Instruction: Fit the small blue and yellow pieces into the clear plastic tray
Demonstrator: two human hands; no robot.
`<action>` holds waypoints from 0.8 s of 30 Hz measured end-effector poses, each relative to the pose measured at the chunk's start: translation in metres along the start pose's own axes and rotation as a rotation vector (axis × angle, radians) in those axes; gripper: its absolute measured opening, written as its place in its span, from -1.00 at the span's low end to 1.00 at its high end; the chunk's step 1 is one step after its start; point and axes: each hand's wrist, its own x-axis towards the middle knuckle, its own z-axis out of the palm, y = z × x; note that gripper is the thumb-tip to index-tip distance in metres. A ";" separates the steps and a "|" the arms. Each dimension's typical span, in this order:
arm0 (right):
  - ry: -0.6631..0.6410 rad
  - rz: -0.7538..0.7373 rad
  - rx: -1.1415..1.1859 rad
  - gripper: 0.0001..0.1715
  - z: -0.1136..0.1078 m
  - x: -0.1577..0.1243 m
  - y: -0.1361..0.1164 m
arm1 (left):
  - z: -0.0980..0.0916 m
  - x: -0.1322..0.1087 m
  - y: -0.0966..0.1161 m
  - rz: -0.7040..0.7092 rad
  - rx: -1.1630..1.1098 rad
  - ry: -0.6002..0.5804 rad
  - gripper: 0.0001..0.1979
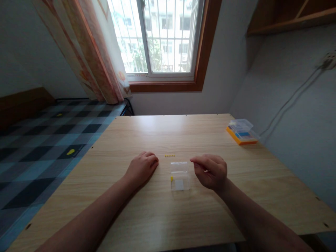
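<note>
The view came from a camera worn on the person's head, facing forward toward the window [170, 52] at twelve o'clock and tilted down over the table [147, 220]. It sat above and behind the left hand [141, 167] and right hand [211, 171], with the left forearm [97, 213] entering from eight o'clock and the right forearm [249, 213] from four. The wide framing, set well back, reached the bed [44, 154] near nine and the wall shelf [286, 21] at two.
</note>
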 end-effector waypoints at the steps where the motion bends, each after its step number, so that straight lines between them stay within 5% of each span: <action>1: 0.002 -0.009 0.006 -0.82 0.001 0.000 0.000 | -0.001 0.000 0.001 -0.008 0.003 0.002 -0.81; 10: -0.093 -0.025 0.088 -0.82 0.008 -0.007 -0.003 | -0.007 -0.012 0.015 -0.030 -0.087 0.092 -0.80; 18: -0.335 -0.029 0.144 -0.78 0.018 -0.011 -0.008 | -0.001 -0.022 0.039 -0.051 -0.918 0.012 -0.84; 24: -0.399 0.001 0.146 -0.75 0.022 -0.015 -0.010 | 0.004 -0.026 0.047 0.013 -1.090 -0.011 -0.80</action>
